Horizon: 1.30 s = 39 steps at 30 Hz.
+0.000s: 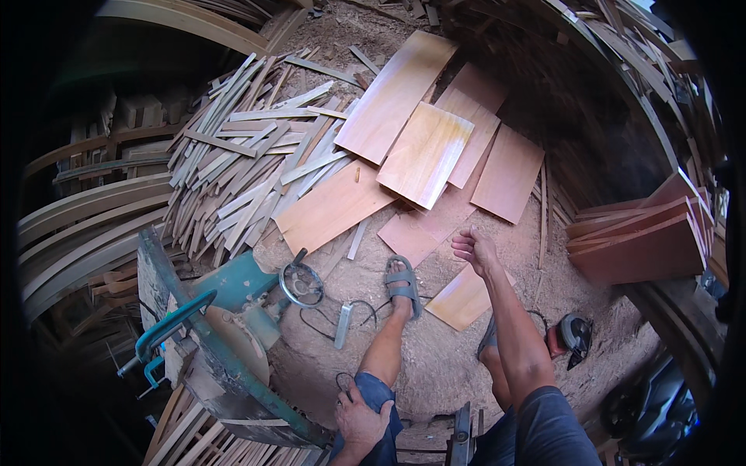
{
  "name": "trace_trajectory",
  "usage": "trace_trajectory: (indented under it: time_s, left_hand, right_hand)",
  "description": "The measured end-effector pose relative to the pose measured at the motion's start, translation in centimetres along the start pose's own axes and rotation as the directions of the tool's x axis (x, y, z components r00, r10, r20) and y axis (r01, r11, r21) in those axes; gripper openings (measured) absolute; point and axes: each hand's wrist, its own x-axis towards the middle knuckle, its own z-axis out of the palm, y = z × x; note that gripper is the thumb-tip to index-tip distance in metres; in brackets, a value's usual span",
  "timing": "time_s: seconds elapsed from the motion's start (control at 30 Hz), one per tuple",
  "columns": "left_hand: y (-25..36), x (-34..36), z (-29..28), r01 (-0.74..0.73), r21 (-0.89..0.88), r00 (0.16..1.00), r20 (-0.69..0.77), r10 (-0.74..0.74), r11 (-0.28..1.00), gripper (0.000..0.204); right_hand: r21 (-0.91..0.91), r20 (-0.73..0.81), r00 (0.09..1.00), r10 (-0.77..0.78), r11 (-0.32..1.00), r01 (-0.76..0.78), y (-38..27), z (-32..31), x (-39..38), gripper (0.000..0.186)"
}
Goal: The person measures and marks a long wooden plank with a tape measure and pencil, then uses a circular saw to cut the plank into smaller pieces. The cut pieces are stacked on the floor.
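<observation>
Two hands are free: the left hand (362,418) spread on the knee (376,388), the right hand (476,250) loosely curled over the sawdusty floor (311,384). Near it, a pale board (458,301) lies flat; steady handling would favour gripping its opposite edges.

Tan board (423,155) (whitish along one edge), teal clamp (186,310), grey sandal (401,277).

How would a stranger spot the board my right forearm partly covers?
Start at the big teal machine and look right, past the left sandal. The pale board there lies on the sawdusty floor, apart from the overlapping boards farther away.
</observation>
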Motion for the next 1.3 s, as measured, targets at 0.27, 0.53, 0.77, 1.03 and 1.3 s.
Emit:
trace_trajectory:
  time_s: [0.27,0.53,0.77,1.03,1.3]
  left_hand:
    - [-2.2,1.6,-1.9,0.01,-0.189,0.99,-0.135,-0.036,0.982,0.107]
    - [-3.0,1.9,-1.0,-0.026,-0.117,0.995,-0.103,0.014,0.993,0.109]
    - [-1.9,1.0,0.0,-0.038,-0.018,0.999,0.034,0.038,0.999,0.102]
    - [1.7,-2.1,2.0,-0.038,0.087,0.999,0.027,0.036,0.995,0.1]
    - [1.3,-4.9,1.2,0.034,-0.031,0.996,-0.083,-0.036,0.999,0.103]
  right_hand:
    - [0.245,-0.22,0.975,0.015,0.969,0.041,3.8,9.1,18.8,0.054]
    - [-0.503,-0.284,0.881,-0.379,0.841,0.199,2.4,4.3,5.6,0.038]
    - [-0.304,-0.401,0.859,-0.318,0.931,0.203,5.4,-4.6,-25.4,0.049]
    - [0.146,-0.478,0.867,0.142,0.986,-0.081,4.5,-15.9,-53.7,0.033]
    - [0.519,-0.496,0.867,-0.045,0.785,0.338,-6.5,-38.7,-49.7,0.035]
